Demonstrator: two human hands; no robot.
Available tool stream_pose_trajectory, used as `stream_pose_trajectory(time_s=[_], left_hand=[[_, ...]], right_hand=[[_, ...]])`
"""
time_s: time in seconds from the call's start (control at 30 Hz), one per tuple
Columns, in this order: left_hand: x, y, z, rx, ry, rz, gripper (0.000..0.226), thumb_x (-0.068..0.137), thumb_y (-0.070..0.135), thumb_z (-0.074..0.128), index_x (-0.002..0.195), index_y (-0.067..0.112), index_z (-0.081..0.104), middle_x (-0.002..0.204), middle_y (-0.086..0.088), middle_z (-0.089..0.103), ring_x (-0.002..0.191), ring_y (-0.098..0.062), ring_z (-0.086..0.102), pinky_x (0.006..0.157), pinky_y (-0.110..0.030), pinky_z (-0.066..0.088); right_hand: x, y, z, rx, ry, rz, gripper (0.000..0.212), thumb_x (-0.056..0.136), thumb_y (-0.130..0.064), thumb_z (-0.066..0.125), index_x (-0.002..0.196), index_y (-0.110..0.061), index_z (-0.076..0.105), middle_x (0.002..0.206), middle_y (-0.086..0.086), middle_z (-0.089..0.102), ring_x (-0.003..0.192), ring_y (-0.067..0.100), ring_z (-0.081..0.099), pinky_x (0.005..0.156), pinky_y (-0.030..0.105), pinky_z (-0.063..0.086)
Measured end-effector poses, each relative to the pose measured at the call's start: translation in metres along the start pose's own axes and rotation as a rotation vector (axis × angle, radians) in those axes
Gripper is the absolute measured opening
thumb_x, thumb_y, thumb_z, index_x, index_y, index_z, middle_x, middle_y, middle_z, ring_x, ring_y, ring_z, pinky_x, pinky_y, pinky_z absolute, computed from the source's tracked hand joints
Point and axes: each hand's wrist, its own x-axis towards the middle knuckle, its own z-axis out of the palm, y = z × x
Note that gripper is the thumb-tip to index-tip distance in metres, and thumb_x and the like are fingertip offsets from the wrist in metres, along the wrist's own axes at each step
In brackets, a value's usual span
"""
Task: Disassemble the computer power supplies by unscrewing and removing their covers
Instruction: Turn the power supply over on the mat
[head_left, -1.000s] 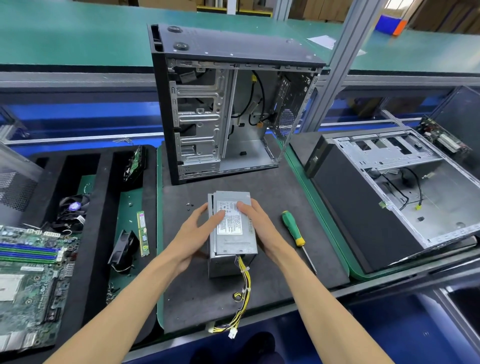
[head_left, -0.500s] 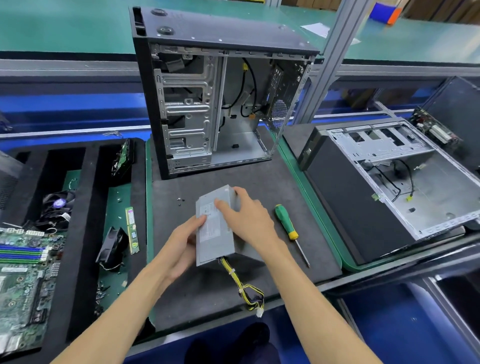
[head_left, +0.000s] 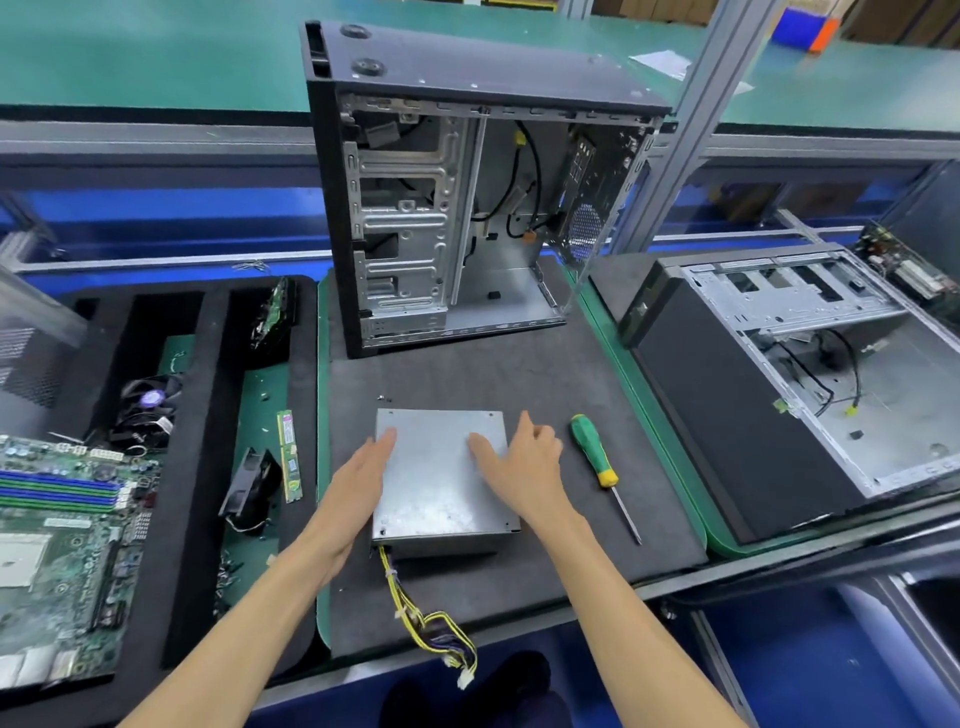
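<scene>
On the dark grey foam mat (head_left: 519, 374) our flat grey metal power supply box (head_left: 441, 478) lies plain-side up, left hand (head_left: 358, 483) and right hand (head_left: 524, 467) relaxed open against it; we should steady it before taking the green-handled screwdriver (head_left: 597, 457).

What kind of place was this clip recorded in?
Probably a computer teardown or recycling workbench: two stripped PC cases stand on the mat, a motherboard lies in a foam tray, and a power supply sits beside a screwdriver.
</scene>
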Motion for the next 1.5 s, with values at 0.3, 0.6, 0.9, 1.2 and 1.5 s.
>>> stream_pose_trajectory(time_s=[0.3, 0.6, 0.9, 1.2, 1.5], left_hand=[[0.008, 0.003, 0.009, 0.063, 0.050, 0.012, 0.030, 0.101, 0.040, 0.054, 0.131, 0.038, 0.056, 0.119, 0.016, 0.070, 0.105, -0.009, 0.069, 0.095, -0.035, 0.054], [0.013, 0.024, 0.006, -0.031, 0.111, -0.008, 0.014, 0.090, 0.038, 0.072, 0.103, 0.033, 0.072, 0.095, 0.014, 0.077, 0.082, -0.007, 0.074, 0.058, -0.018, 0.056], [0.009, 0.028, 0.005, 0.050, 0.080, -0.041, 0.028, 0.091, 0.048, 0.067, 0.117, 0.040, 0.064, 0.105, 0.014, 0.075, 0.084, -0.004, 0.073, 0.063, -0.018, 0.055], [-0.002, 0.040, 0.009, 0.100, 0.110, 0.058, 0.009, 0.094, 0.051, 0.060, 0.103, 0.048, 0.061, 0.089, 0.030, 0.071, 0.076, 0.007, 0.069, 0.053, -0.009, 0.050], [-0.007, 0.085, -0.002, 0.129, 0.078, 0.179, 0.037, 0.092, 0.059, 0.058, 0.122, 0.038, 0.063, 0.109, 0.018, 0.073, 0.097, -0.008, 0.071, 0.086, -0.032, 0.056]], right_hand=[[0.009, 0.012, 0.005, 0.275, -0.176, 0.150, 0.047, 0.099, -0.062, 0.050, 0.102, -0.015, 0.050, 0.092, -0.008, 0.051, 0.075, 0.007, 0.048, 0.062, 0.025, 0.035], [0.009, 0.012, -0.006, 0.413, -0.086, 0.133, 0.054, 0.092, -0.065, 0.061, 0.068, -0.023, 0.037, 0.052, -0.019, 0.045, 0.045, 0.000, 0.043, 0.049, 0.021, 0.031], [0.002, 0.006, -0.007, 0.429, -0.134, 0.165, 0.067, 0.093, -0.070, 0.054, 0.127, -0.013, 0.047, 0.124, -0.003, 0.060, 0.099, 0.008, 0.057, 0.064, 0.023, 0.038], [-0.012, -0.002, -0.019, 0.359, -0.097, 0.073, 0.064, 0.094, -0.073, 0.048, 0.123, -0.016, 0.048, 0.120, -0.004, 0.059, 0.101, 0.009, 0.058, 0.067, 0.026, 0.041], [-0.026, -0.035, -0.059, 0.258, 0.022, -0.087, 0.068, 0.088, -0.082, 0.044, 0.118, -0.022, 0.052, 0.101, -0.006, 0.059, 0.088, 0.009, 0.056, 0.067, 0.029, 0.041]])
